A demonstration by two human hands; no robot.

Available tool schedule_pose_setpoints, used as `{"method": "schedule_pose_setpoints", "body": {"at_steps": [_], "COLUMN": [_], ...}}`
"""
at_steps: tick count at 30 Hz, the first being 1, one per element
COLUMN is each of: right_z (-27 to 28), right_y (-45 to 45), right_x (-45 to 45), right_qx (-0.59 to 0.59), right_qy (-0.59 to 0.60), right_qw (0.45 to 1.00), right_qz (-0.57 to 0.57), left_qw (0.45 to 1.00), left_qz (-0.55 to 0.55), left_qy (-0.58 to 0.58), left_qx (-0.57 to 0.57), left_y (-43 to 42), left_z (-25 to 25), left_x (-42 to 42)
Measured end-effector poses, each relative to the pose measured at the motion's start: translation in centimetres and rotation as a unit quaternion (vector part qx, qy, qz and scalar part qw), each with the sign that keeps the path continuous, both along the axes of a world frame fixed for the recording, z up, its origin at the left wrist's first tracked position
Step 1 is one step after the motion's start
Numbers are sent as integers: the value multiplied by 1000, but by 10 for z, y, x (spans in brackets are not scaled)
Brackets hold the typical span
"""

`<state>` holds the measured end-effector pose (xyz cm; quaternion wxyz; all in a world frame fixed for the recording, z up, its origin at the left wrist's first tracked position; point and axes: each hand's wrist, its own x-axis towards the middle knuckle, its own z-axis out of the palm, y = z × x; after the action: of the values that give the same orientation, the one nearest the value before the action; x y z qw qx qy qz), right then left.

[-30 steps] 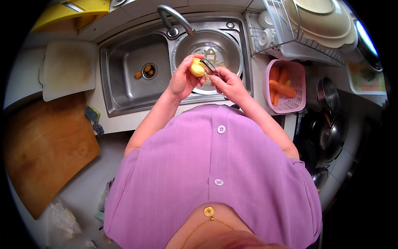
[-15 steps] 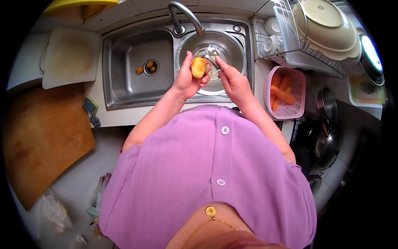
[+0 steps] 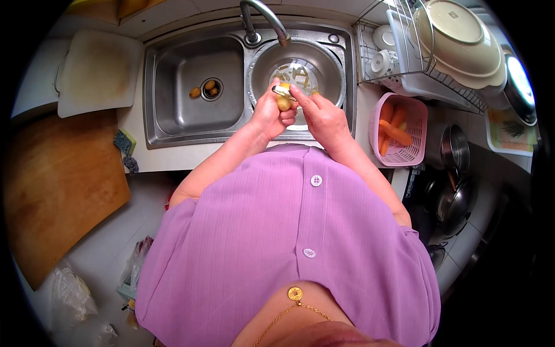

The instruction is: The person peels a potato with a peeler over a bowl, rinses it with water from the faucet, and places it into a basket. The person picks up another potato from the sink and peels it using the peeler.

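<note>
Over the round metal basin (image 3: 265, 68) in the right sink, my left hand (image 3: 267, 114) is wrapped round a yellow, partly peeled potato (image 3: 284, 104). My right hand (image 3: 327, 120) grips a peeler (image 3: 281, 91), its metal head lying against the top of the potato. The right fingers hide most of the peeler's handle. Strips of peel (image 3: 300, 75) lie in the basin below. A small yellow piece (image 3: 315, 93) shows just behind my right hand; its kind is unclear.
Several unpeeled potatoes (image 3: 195, 92) rest by the left sink's (image 3: 179, 118) drain. The faucet (image 3: 272, 20) arches over the basin. At right stand a pink basket (image 3: 416, 124) with carrots (image 3: 396, 133) and a dish rack (image 3: 451, 81). A sponge (image 3: 125, 142) sits left.
The potato has turned and tilted in my left hand, and the peeler has moved left onto it. My right hand has come closer to the left and slightly lower.
</note>
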<state>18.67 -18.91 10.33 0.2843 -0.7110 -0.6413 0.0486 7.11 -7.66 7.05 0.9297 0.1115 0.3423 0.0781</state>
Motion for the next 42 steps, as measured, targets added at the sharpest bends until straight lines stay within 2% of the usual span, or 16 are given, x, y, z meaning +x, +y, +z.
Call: {"method": "schedule_pose_setpoints", "body": {"at_steps": [6, 9, 11, 12, 16, 18, 19, 22, 24, 27, 31, 33, 37, 39, 42], "right_z": [-5, -10, -35, -38, -34, -20, -15, -2, 4, 9, -10, -15, -1, 3, 5], "right_y": [-2, -3, -6, -9, -13, -12, -12, -13, -13, -13, -12, -12, -14, -14, -12], "right_x": [2, 6, 20, 26, 26, 18, 14, 7, 4, 3, 13, 15, 6, 3, 5], "right_qx": [-19, -44, -64, -129, -114, -18, -18, -47, -38, -62, -49, -12, 17, -1, 1], "right_qy": [-21, 40, 110, 145, 144, 146, 146, 81, 34, -15, -15, 46, 55, -4, -14], "right_qw": [998, 996, 987, 975, 975, 985, 985, 994, 999, 998, 996, 995, 997, 1000, 1000], "right_qz": [-48, -72, -95, -104, -123, -94, -93, -60, -15, -16, -68, -85, -48, 8, -11], "left_qw": [1000, 1000, 995, 994, 997, 995, 995, 996, 999, 999, 995, 997, 999, 999, 998], "left_qz": [-4, -19, -71, -75, -30, 9, 10, -10, -17, -33, -71, -59, -42, -38, -61], "left_qy": [21, 12, -19, -26, -9, 40, 40, 39, -18, -12, 21, -5, -8, -1, 1], "left_qx": [-2, 21, 73, 77, 70, 94, 94, 82, 25, 18, 63, 55, 30, 14, 14], "left_y": [-2, -4, -7, -8, -3, -3, -2, 0, 0, -2, -8, -9, -4, -5, -6], "left_z": [7, 4, 13, 19, 12, 12, 12, 6, 0, 1, 14, 14, 5, 6, 10], "left_x": [3, 2, -2, -2, -1, 1, 0, 1, -2, -3, -3, -3, -5, -5, -3]}}
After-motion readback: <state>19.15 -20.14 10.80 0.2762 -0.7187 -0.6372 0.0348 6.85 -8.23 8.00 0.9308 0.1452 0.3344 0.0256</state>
